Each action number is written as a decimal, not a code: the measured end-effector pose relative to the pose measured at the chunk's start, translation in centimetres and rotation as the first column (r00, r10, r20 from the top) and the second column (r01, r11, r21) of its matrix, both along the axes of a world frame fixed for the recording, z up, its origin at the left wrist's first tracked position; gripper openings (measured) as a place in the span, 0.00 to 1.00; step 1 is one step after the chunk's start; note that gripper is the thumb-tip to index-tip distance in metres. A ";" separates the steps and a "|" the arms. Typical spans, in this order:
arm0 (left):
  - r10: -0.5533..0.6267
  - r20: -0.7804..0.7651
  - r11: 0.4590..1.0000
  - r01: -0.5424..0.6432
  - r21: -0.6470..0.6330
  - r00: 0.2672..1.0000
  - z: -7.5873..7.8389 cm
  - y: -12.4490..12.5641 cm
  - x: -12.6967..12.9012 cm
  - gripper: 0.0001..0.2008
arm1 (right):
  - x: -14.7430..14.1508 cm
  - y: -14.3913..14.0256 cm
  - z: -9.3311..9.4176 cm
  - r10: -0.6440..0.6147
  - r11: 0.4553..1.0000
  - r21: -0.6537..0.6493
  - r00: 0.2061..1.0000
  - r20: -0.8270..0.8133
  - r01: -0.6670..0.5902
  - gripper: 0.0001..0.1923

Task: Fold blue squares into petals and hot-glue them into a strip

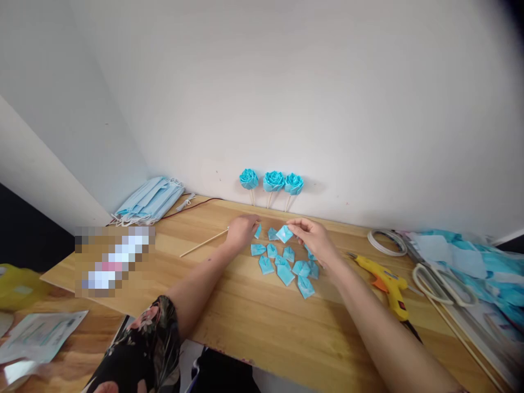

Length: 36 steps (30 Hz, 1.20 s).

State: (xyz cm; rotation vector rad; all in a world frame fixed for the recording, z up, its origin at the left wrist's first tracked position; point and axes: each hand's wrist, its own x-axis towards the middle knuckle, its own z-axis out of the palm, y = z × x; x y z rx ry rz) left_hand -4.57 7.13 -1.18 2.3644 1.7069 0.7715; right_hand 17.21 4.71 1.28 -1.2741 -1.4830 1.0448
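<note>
Pale wooden desk (pixel 262 327) set against a plain white wall carries everything in view. At its far left corner lies a stack of light blue pleated face masks (pixel 149 204), with a thin red cord trailing from it along the wall. A thin wooden skewer (pixel 203 243) lies next, its long axis running from lower left up to the right, and its upper end meets the left hand (pixel 242 230). That hand rests palm down with fingers curled over the skewer's tip, and a small blue folded fabric petal (pixel 257 231) shows at its fingertips; whether it grips the petal or only touches it I cannot tell.

Just right of it, the right hand (pixel 314 237) pinches another blue folded petal (pixel 284 233) between thumb and fingertips, lifted slightly above the desk and pointing toward the left hand, with a narrow gap between the two hands. Directly below and between both hands lies a loose cluster of folded blue petals (pixel 286 267), nearer the right hand. Behind the hands, three finished blue fabric roses on sticks (pixel 272 183) lean against the wall.

Further right lie a yellow glue gun with an orange trigger (pixel 388 286), a coil of white wire (pixel 385 243), white-handled scissors (pixel 444 284) and a heap of cut blue fabric (pixel 483 262).
</note>
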 end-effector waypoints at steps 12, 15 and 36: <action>0.083 -0.137 0.984 -0.059 0.168 0.987 1.1 0.1 -0.9 0.16 | -4.4 6.8 -3.3 0.142 0.977 0.094 0.911 0.387 -0.192 0.09; 0.074 -0.130 0.990 -0.058 0.127 0.989 1.1 0.0 -0.8 0.16 | -4.1 7.1 -3.4 0.161 0.966 0.100 0.855 0.493 -0.240 0.08; -0.342 -0.237 0.923 0.373 0.097 0.909 0.2 -1.1 1.2 0.12 | -0.2 3.1 -2.3 -0.028 0.924 0.255 0.613 0.789 -0.286 0.09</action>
